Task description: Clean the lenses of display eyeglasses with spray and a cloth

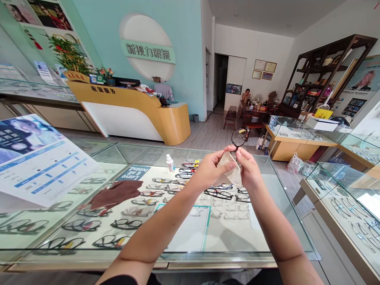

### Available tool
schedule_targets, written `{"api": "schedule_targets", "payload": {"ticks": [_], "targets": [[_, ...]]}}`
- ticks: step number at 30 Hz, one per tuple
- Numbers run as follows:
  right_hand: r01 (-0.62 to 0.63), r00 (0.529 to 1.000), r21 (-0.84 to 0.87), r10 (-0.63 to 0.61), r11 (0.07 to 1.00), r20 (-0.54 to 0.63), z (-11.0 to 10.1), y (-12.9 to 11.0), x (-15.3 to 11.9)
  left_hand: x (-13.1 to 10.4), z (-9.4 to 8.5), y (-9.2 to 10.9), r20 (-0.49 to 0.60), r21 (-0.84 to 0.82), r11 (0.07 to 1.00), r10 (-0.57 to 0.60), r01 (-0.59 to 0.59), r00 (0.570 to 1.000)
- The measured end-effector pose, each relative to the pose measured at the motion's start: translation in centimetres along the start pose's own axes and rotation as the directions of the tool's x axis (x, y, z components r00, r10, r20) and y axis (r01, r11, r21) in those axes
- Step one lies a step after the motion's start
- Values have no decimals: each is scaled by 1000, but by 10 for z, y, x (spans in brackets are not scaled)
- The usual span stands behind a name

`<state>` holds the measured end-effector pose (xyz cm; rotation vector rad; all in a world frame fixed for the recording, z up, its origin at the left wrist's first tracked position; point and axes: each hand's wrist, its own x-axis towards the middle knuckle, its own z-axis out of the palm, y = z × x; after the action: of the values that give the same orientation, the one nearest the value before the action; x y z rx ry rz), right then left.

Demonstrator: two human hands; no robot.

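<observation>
Head view: both hands are raised close together above a glass display case (166,255), thumbs turned toward each other. The left hand (215,168) pinches a pale cloth (230,169) between thumb and fingers; the cloth hangs folded in the space between the two hands. The right hand (248,164) has its thumb and fingers closed at the base of a pair of round dark-rimmed eyeglasses (239,137), with the pale cloth against its fingers. One lens stands clear just above the fingertips, bearing a small yellow sticker (242,131); the rest of the frame is mostly hidden by the fingers and cloth.

Just below the hands lies a dark spectacle frame (218,194), among several others. Left of the left hand stands a white bottle (170,163), and farther left are a card reading "Leave it all behind." (132,173) and a crumpled brown cloth (115,194). Well to the left of both hands, a printed leaflet (41,162) stands at a slant. Below the left hand, partly behind its forearm, is a turquoise-edged white sheet (190,233). Far beyond the hands, a person (246,96) sits by a dark wooden table.
</observation>
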<state>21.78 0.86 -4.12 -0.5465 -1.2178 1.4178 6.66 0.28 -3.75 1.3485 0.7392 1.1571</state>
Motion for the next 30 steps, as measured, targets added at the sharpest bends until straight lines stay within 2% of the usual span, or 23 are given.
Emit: {"api": "schedule_targets", "payload": {"ticks": [4, 9, 12, 15, 22, 27, 30], "targets": [[-5, 998, 69, 9, 998, -65, 7, -1, -2, -5, 7, -2, -59, 66, 990, 132, -128, 990], [68, 973, 149, -32, 986, -230, 28, 6, -14, -11, 24, -14, -167, 13, 966, 256, -257, 952], [121, 948, 191, -56, 974, -314, 39, 13, -24, -15, 36, -24, -267, -37, 952, 284, -304, 921], [147, 938, 156, -88, 977, -336, 44, 15, -32, -19, 43, -28, -301, -76, 941, 292, -329, 908], [155, 951, 127, -113, 980, -289, 47, 7, -32, -20, 42, -24, -271, 80, 941, 337, -327, 902], [155, 956, 109, -120, 982, -269, 42, 3, -29, -20, 28, -6, -80, 188, 941, 299, -281, 951], [141, 965, 148, -103, 979, -240, 38, 1, -26, -21, 19, 2, 17, 216, 941, 262, -259, 965]]}}
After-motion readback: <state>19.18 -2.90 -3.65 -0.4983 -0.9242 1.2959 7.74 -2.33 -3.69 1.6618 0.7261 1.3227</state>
